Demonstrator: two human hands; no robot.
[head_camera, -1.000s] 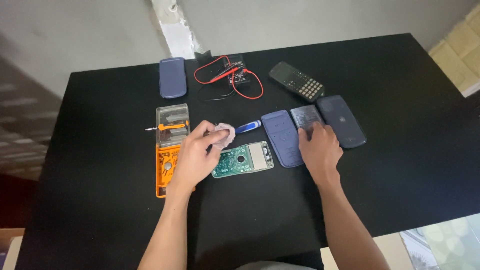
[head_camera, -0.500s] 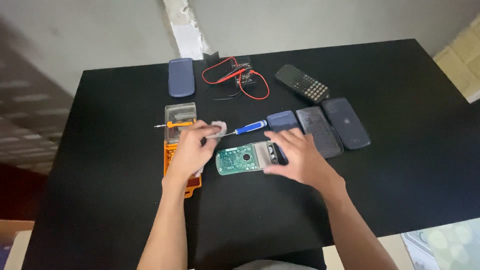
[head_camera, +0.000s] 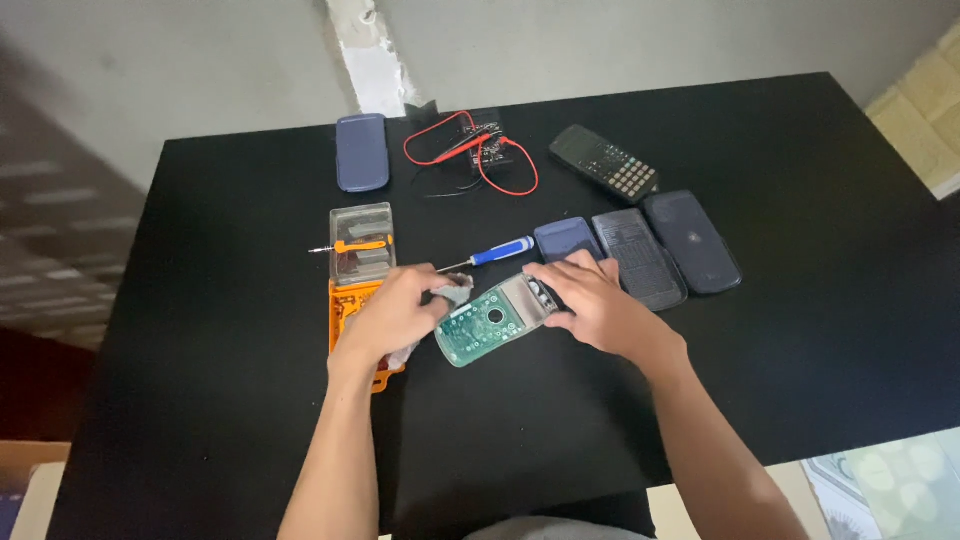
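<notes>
Two hands work over one opened calculator near the middle of the black table. Beside the orange screwdriver kit, the left hand is clenched around a crumpled pale cloth, seemingly to wipe. The green circuit board lies flat, its long axis slanting from lower left to upper right. At its upper end, the right hand presses down, probably steadying it.
</notes>
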